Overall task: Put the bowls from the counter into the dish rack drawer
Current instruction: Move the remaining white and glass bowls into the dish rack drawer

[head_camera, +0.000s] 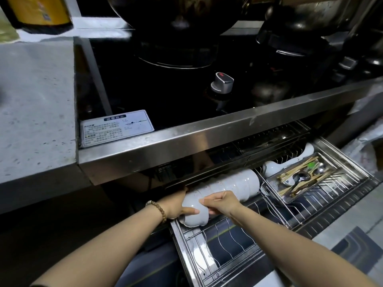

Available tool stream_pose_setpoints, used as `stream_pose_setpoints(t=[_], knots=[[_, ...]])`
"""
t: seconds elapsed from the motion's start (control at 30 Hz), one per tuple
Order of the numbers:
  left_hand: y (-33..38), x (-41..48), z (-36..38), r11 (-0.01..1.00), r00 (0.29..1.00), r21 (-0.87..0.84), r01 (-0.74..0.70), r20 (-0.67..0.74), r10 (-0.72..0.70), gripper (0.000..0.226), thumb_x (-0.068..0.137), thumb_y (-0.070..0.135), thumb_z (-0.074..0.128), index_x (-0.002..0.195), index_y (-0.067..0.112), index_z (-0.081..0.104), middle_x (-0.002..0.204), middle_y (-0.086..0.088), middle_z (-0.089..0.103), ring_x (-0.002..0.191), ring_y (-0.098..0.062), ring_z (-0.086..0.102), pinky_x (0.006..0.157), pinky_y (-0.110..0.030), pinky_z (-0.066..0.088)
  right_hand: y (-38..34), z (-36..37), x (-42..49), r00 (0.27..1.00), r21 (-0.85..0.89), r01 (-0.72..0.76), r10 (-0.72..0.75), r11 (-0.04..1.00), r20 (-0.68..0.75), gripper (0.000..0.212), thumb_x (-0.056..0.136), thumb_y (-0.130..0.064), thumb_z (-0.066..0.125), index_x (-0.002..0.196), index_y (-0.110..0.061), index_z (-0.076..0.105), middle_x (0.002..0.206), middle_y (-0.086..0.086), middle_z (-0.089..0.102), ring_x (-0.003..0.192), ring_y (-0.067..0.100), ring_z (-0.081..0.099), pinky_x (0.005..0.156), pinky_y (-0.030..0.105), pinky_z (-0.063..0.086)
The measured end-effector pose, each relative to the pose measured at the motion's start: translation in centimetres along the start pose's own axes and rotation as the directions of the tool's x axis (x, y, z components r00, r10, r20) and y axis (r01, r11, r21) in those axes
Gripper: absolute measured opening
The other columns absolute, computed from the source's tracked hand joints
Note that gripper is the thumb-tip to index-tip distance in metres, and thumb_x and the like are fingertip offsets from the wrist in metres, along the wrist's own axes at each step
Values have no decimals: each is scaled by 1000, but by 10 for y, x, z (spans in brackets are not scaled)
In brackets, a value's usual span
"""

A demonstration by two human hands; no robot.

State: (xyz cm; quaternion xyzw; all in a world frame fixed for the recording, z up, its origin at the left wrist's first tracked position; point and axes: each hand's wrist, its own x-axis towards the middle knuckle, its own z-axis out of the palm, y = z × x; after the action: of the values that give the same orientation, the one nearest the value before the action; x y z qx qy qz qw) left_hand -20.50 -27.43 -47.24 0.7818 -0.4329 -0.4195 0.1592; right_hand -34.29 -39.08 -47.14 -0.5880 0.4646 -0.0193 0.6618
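Note:
A row of several white bowls (238,183) lies on its side in the wire dish rack drawer (238,243), which is pulled out below the stove. My left hand (178,206), with a bead bracelet on the wrist, grips the nearest bowl (193,216) from the left, thumb across its side. My right hand (222,201) holds the same bowl's rim from the right, fingers curled over it. The bowl stands on its edge at the drawer's near left end, against the others.
A mesh cutlery tray (306,179) with chopsticks and spoons sits in the drawer's right half, with white dishes (273,165) behind it. Above are the steel stove edge (207,141), a control knob (222,82) and dark woks. A grey counter (35,112) lies left.

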Motion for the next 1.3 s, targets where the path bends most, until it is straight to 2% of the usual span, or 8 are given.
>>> stream_pose_setpoints(t=[0.2, 0.47, 0.73, 0.83, 0.97, 1.13, 1.23, 1.3], knots=[[1, 7, 0, 1000, 1000, -11, -5, 10, 5, 95, 81, 46, 66, 149, 7, 12, 153, -8, 27, 138, -20, 31, 113, -26, 25, 1, -3, 4, 999, -42, 24, -26, 999, -43, 17, 68, -10, 83, 67, 2, 70, 49, 9, 64, 39, 13, 54, 44, 22, 51], [2, 11, 1, 1000, 1000, -15, 5, -15, -5, 92, 82, 48, 64, 149, 9, 13, 154, -7, 25, 140, -20, 28, 112, -24, 21, 4, -11, 6, 999, -8, 8, -8, 1000, -31, 21, 70, -7, 81, 74, 9, 68, 51, 11, 64, 36, 11, 51, 41, 19, 47], [6, 1, 5, 1000, 1000, -5, 23, -10, -23, 89, 84, 48, 61, 149, 12, 12, 143, -16, 45, 127, -29, 49, 109, -33, 35, 2, -11, 2, 997, -82, 45, -50, 996, -60, 22, 72, -8, 80, 56, -3, 65, 53, 8, 64, 45, 16, 57, 45, 23, 52], [11, -8, 4, 999, 999, 50, 3, -45, -1, 85, 85, 48, 60, 148, 11, 17, 149, -10, 38, 133, -24, 42, 110, -27, 31, -4, -16, -7, 995, -105, 73, -80, 992, -62, 18, 76, -5, 76, 62, -5, 64, 60, 10, 63, 54, 20, 58, 56, 27, 55], [19, -24, 1, 997, 993, 71, -5, -113, 13, 81, 85, 50, 58, 147, 11, 23, 152, -6, 33, 137, -21, 35, 113, -29, 28, -17, -30, -29, 991, -91, 123, -126, 988, -36, 14, 81, -5, 70, 68, -7, 65, 60, 5, 64, 51, 9, 58, 60, 22, 52], [39, -50, -6, 995, 981, 60, -75, -175, 84, 77, 87, 49, 56, 146, 10, 27, 152, -7, 34, 138, -20, 34, 113, -28, 27, -31, -48, -72, 980, -59, 186, -190, 981, -54, 3, 83, -9, 69, 81, -7, 68, 84, 9, 65, 78, 21, 64, 82, 31, 54], [53, -70, -11, 991, 968, 31, -132, -212, 136, 72, 87, 46, 57, 143, 10, 32, 150, -7, 37, 136, -20, 37, 112, -27, 30, -40, -53, -103, 970, -117, 222, -231, 968, -74, 19, 85, -17, 68, 99, -4, 68, 94, 9, 65, 88, 21, 64, 72, 25, 48], [62, -85, -17, 986, 956, 26, -166, -240, 167, 69, 87, 45, 58, 142, 11, 35, 147, -8, 40, 134, -20, 40, 111, -27, 32, -48, -55, -125, 958, -131, 261, -273, 956, -82, 25, 86, -19, 67, 106, -4, 67, 96, 9, 65, 92, 20, 62, 72, 25, 48]])
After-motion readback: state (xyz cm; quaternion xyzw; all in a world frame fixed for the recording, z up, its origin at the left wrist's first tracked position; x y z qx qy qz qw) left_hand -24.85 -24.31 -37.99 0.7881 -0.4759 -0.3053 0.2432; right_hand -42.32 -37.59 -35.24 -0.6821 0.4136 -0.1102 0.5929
